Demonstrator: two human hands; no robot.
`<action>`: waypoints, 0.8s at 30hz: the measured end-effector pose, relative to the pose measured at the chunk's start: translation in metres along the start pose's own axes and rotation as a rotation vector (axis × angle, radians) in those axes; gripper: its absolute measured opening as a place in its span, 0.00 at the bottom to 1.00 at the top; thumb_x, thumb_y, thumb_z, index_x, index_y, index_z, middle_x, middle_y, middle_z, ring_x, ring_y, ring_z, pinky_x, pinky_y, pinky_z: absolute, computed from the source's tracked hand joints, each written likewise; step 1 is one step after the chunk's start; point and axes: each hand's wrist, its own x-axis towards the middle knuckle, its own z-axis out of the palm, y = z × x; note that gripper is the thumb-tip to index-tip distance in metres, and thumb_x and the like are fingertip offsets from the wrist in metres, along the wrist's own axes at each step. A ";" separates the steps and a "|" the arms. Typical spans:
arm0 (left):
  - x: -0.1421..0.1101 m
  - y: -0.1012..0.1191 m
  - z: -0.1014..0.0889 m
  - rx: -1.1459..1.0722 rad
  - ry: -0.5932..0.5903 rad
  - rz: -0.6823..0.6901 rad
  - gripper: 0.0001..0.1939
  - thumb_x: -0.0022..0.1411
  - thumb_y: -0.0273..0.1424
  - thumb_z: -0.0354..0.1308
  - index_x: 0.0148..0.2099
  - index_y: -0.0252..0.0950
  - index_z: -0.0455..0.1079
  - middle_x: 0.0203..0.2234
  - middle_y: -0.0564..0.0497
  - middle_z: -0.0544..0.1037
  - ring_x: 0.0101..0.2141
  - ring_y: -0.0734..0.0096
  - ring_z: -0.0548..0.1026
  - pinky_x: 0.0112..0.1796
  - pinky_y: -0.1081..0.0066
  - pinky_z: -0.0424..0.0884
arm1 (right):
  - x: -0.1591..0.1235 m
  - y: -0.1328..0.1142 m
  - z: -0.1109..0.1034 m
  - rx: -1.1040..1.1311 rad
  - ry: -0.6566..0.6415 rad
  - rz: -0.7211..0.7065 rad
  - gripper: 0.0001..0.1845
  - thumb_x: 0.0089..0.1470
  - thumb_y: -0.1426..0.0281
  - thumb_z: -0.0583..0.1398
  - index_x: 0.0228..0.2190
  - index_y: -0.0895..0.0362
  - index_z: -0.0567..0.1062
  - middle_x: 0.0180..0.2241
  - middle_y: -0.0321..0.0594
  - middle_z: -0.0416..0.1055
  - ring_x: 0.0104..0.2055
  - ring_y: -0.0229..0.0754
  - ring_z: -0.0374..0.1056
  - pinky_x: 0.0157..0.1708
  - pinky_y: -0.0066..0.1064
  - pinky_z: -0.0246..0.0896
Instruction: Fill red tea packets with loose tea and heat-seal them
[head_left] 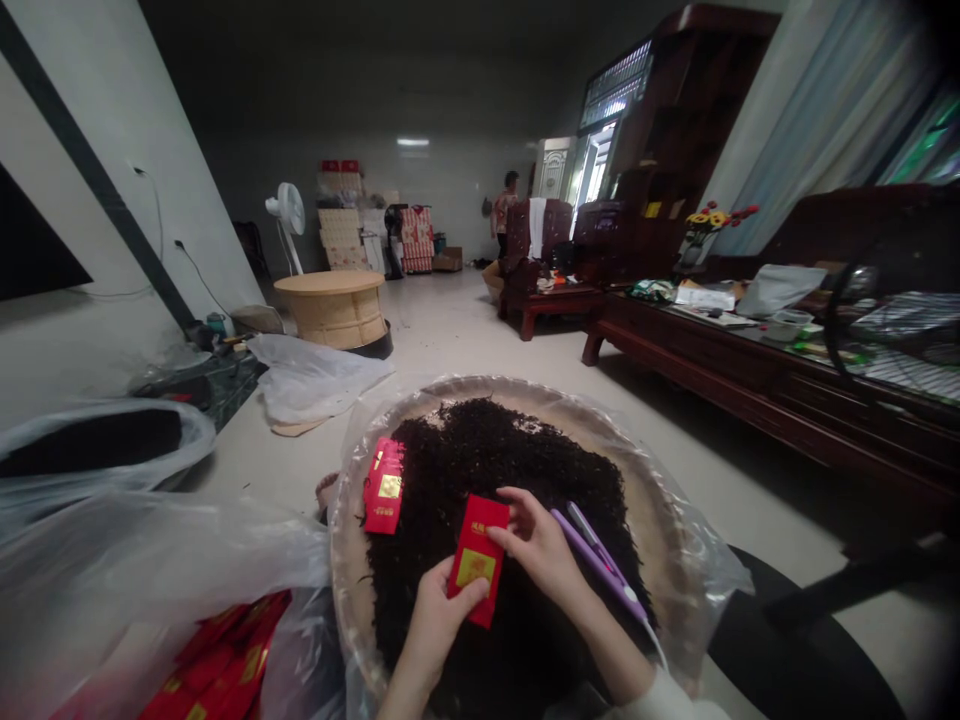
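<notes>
A red packet (491, 512) with gold print and a gold square is held over a heap of dark, dry tea leaves (495, 440). My left hand (442, 605) grips its lower left side, thumb on the front. At its upper right edge, my right hand (534, 535) pinches it between thumb and fingers. The leaves lie in a wide round basket tray (660, 520) lined with clear plastic. Right of my right hand, a purple hair-straightener-like sealer (600, 560) with a white cord rests on the leaves. More red packets (384, 490) lie at the tray's left side.
At lower left, a clear plastic bag (300, 640) holds many red packets (217, 660). Behind it stands another bag of dark leaves (97, 442). A dark wooden table (720, 380) runs along the right. A round wooden table (330, 290), a fan (287, 208) and a person (504, 215) are farther back.
</notes>
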 end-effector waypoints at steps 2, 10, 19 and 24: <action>0.003 0.005 0.000 -0.015 -0.013 0.023 0.26 0.44 0.41 0.69 0.43 0.31 0.74 0.32 0.45 0.82 0.31 0.62 0.79 0.35 0.65 0.74 | -0.001 0.000 0.001 0.029 -0.037 0.026 0.21 0.43 0.67 0.64 0.42 0.55 0.69 0.28 0.34 0.73 0.29 0.40 0.70 0.30 0.31 0.65; 0.014 0.026 0.002 -0.128 0.141 0.070 0.29 0.42 0.49 0.67 0.40 0.31 0.73 0.27 0.45 0.82 0.27 0.63 0.78 0.31 0.68 0.73 | -0.006 0.003 0.011 -0.025 0.028 0.001 0.17 0.38 0.68 0.67 0.31 0.54 0.67 0.24 0.30 0.71 0.24 0.37 0.65 0.23 0.26 0.58; 0.006 0.018 0.012 -0.041 0.216 0.163 0.27 0.41 0.52 0.66 0.32 0.32 0.74 0.19 0.51 0.78 0.22 0.69 0.74 0.26 0.74 0.69 | -0.015 0.007 0.013 0.087 0.074 0.049 0.18 0.39 0.56 0.68 0.19 0.57 0.73 0.22 0.37 0.72 0.27 0.41 0.67 0.29 0.31 0.62; 0.006 0.016 0.012 0.003 0.216 0.158 0.26 0.41 0.52 0.66 0.28 0.32 0.72 0.16 0.53 0.76 0.21 0.71 0.72 0.24 0.75 0.67 | -0.013 0.007 0.008 0.160 0.041 0.112 0.19 0.35 0.56 0.70 0.19 0.57 0.71 0.20 0.34 0.69 0.25 0.39 0.64 0.27 0.29 0.60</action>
